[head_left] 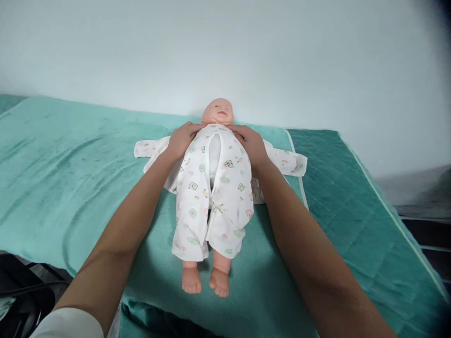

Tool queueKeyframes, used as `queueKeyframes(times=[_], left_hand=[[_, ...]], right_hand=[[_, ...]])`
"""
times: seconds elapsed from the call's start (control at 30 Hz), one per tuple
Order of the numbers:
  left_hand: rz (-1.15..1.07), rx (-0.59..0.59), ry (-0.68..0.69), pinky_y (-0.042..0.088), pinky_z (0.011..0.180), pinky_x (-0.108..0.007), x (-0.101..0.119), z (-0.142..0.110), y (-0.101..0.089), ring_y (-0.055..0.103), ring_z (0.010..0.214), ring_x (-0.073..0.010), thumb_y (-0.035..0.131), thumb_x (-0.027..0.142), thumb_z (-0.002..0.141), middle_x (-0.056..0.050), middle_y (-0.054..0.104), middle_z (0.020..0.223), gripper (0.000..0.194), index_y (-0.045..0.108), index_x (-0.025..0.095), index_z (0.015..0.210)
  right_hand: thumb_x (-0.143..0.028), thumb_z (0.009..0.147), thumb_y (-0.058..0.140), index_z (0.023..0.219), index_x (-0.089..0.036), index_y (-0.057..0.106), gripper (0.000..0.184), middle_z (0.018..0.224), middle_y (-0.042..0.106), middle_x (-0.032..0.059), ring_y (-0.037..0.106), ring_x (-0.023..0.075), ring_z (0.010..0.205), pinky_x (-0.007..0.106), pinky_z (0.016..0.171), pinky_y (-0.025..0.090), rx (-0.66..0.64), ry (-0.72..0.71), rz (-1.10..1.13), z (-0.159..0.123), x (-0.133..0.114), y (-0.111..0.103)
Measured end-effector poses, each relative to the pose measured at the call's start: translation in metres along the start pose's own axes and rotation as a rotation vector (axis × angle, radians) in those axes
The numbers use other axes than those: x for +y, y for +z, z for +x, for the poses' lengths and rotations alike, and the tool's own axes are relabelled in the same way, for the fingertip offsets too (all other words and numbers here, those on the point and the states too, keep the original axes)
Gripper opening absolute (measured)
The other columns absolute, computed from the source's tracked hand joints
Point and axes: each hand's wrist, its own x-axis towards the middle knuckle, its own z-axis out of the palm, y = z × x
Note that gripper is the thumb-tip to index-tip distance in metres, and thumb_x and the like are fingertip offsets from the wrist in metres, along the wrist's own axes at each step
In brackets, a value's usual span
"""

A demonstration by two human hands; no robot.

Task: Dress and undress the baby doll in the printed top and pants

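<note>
A baby doll [219, 112] lies on its back, head toward the wall and bare feet toward me. White printed baby pants [225, 188] cover its legs and reach up to its chest, with a slit down the middle. My left hand [183, 138] grips their upper edge at one side, close to the doll's neck. At the opposite side my right hand [250, 141] is closed on the same edge. The fingertips of both are partly hidden. Under the doll, a matching baby shirt [287, 160] is spread with its sleeves stretched out to both sides.
A light green blanket [70, 178] covers the bed beneath the doll. On the right shows a darker quilted cover [352, 206] with a pale edge. Behind stands a plain wall [225, 51]. A black object [21, 291] sits low at the left.
</note>
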Motion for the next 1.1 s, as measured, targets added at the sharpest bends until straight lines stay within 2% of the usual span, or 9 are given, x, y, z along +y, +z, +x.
queueKeyframes(times=[0.1, 0.3, 0.43, 0.57, 0.7, 0.8, 0.87, 0.97, 1.1], left_hand=[[0.064, -0.042, -0.034, 0.049, 0.089, -0.036, 0.002, -0.007, -0.003, 0.066, 0.096, -0.0231, 0.048, 0.03, 0.098, -0.003, 0.072, 0.101, 0.034, 0.079, 0.034, 0.113], [0.163, 0.023, -0.006, 0.045, 0.102, -0.041, 0.014, -0.031, -0.009, 0.064, 0.114, -0.0267, 0.051, 0.028, 0.098, -0.007, 0.073, 0.124, 0.035, 0.073, 0.031, 0.125], [0.241, 0.002, 0.007, 0.04, 0.112, -0.047, 0.018, -0.05, -0.014, 0.057, 0.13, -0.0297, 0.05, 0.026, 0.099, -0.009, 0.066, 0.142, 0.042, 0.064, 0.03, 0.139], [0.301, -0.022, 0.025, 0.034, 0.119, -0.051, 0.017, -0.065, -0.018, 0.049, 0.142, -0.0306, 0.046, 0.027, 0.101, -0.011, 0.057, 0.153, 0.05, 0.054, 0.029, 0.15], [0.293, -0.049, 0.068, 0.03, 0.126, -0.052, 0.019, -0.079, -0.024, 0.041, 0.15, -0.0312, 0.047, 0.028, 0.1, -0.015, 0.049, 0.159, 0.051, 0.053, 0.022, 0.149], [0.256, -0.074, 0.105, 0.031, 0.126, -0.053, 0.023, -0.088, -0.03, 0.042, 0.149, -0.0321, 0.051, 0.032, 0.098, -0.018, 0.048, 0.159, 0.05, 0.055, 0.019, 0.146], [0.239, -0.069, 0.126, 0.033, 0.125, -0.053, 0.029, -0.094, -0.033, 0.042, 0.148, -0.0323, 0.051, 0.033, 0.098, -0.017, 0.051, 0.157, 0.048, 0.056, 0.02, 0.144], [0.228, -0.02, 0.118, 0.036, 0.123, -0.052, 0.041, -0.099, -0.035, 0.042, 0.146, -0.0313, 0.049, 0.027, 0.099, -0.015, 0.059, 0.147, 0.042, 0.06, 0.019, 0.138], [0.072, 0.029, -0.067, 0.049, 0.104, -0.042, 0.057, -0.101, -0.032, 0.06, 0.115, -0.0263, 0.051, 0.02, 0.093, -0.012, 0.067, 0.128, 0.036, 0.06, 0.019, 0.128]], right_hand=[[-0.043, 0.098, 0.048, 0.121, -0.027, 0.075, 0.038, 0.132, 0.072, 0.0051, 0.064, 0.0285, 0.124, 0.05, 0.111, 0.046, -0.016, 0.003, -0.005, -0.006, -0.001, -0.001], [-0.048, 0.101, 0.043, 0.125, -0.025, 0.072, 0.044, 0.131, 0.072, 0.0091, 0.065, 0.0306, 0.121, 0.05, 0.108, 0.048, 0.001, -0.011, -0.042, -0.024, -0.014, -0.005], [-0.049, 0.098, 0.052, 0.125, -0.023, 0.071, 0.042, 0.136, 0.07, 0.0098, 0.063, 0.0314, 0.128, 0.05, 0.116, 0.044, 0.029, -0.106, -0.021, -0.043, -0.018, -0.009], [-0.047, 0.097, 0.055, 0.138, -0.028, 0.065, 0.046, 0.151, 0.06, 0.0066, 0.053, 0.0312, 0.143, 0.054, 0.125, 0.036, 0.061, -0.068, 0.053, -0.064, -0.018, -0.008], [-0.041, 0.098, 0.053, 0.132, -0.031, 0.067, 0.038, 0.144, 0.065, 0.0058, 0.058, 0.0292, 0.135, 0.054, 0.118, 0.043, 0.123, -0.036, 0.05, -0.082, -0.025, -0.005], [-0.037, 0.091, 0.057, 0.116, -0.025, 0.069, 0.03, 0.124, 0.071, 0.0107, 0.065, 0.0289, 0.114, 0.049, 0.103, 0.052, 0.22, 0.092, 0.017, -0.087, -0.028, -0.002], [-0.037, 0.084, 0.064, 0.109, -0.022, 0.067, 0.03, 0.114, 0.073, 0.0112, 0.066, 0.0284, 0.104, 0.046, 0.094, 0.055, 0.223, 0.233, 0.029, -0.088, -0.027, -0.002], [-0.043, 0.077, 0.07, 0.102, -0.019, 0.067, 0.034, 0.106, 0.075, 0.0102, 0.067, 0.0292, 0.099, 0.044, 0.088, 0.056, 0.138, 0.391, 0.081, -0.087, -0.028, -0.006], [-0.053, 0.073, 0.076, 0.091, -0.02, 0.072, 0.038, 0.099, 0.078, 0.0083, 0.069, 0.0308, 0.097, 0.043, 0.086, 0.058, 0.027, 0.462, 0.287, -0.084, -0.041, -0.014]])
